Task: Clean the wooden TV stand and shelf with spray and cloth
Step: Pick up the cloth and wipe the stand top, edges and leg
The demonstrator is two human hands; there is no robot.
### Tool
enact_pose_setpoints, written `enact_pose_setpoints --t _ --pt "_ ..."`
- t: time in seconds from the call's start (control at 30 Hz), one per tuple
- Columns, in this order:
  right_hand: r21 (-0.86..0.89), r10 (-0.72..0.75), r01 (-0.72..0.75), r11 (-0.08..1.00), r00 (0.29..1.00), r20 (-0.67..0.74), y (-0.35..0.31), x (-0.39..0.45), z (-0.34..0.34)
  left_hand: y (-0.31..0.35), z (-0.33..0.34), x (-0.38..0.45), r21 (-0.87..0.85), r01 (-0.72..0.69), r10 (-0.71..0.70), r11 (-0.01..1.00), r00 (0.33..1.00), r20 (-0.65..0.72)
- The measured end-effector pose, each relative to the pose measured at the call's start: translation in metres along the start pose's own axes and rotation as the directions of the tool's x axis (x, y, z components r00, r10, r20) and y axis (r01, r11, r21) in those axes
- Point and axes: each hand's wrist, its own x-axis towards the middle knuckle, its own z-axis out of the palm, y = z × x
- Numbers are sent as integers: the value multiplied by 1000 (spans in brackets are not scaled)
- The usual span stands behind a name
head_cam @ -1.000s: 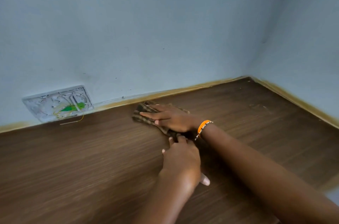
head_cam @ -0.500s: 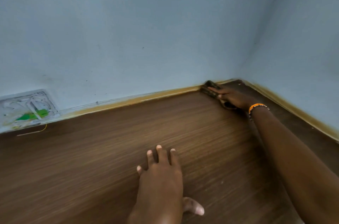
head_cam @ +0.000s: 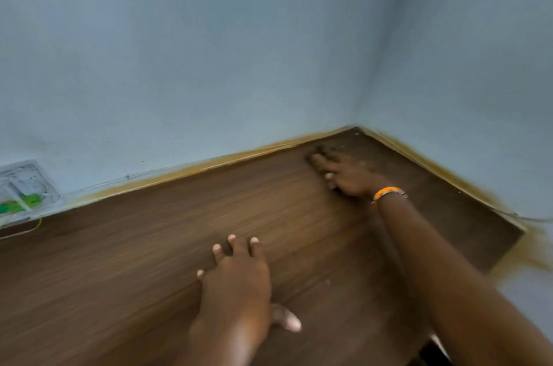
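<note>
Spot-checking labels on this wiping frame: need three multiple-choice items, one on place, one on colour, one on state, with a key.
1. Where is the right hand on the wooden top?
A. near the far right corner
B. beside the wall plate
C. at the near left edge

2. What colour is the wristband?
A. blue
B. orange
C. white

3. How does the left hand lie?
A. gripping a spray bottle
B. raised off the surface
C. flat on the wood, fingers spread

Key: 1 A, the hand lies close to where the two walls meet. 2 B, the band on the right wrist is orange. 3 C, straight fingers rest on the wood, holding nothing.
</note>
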Motion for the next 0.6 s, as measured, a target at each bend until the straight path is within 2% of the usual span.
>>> enact_pose_setpoints --t 0.1,0.2,0.27,0.33,0.4,0.5,0.6 --pt "61 -195 194 979 981 15 -65 -48 11 2 -5 -10 14 -5 6 1000 999 -40" --pt "180 -260 245 953 963 68 -83 -84 17 7 -10 -21 20 -59 61 998 996 -69" --pt "267 -287 266 926 957 42 -74 -95 13 18 -4 -31 12 -165 165 986 973 -162" --pt "317 -249 227 921 968 32 -57 -94 9 39 7 -41 -29 -274 266 961 949 -168" --pt "313 -156 147 938 988 4 -29 -87 6 65 21 -48 8 -327 326 945 943 -72" --pt "300 8 2 954 999 -32 22 -77 1 91 29 -49 77 -275 270 958 960 69" --pt "221 150 -141 965 988 -24 67 -66 0 96 28 -42 113 -262 250 959 962 107"
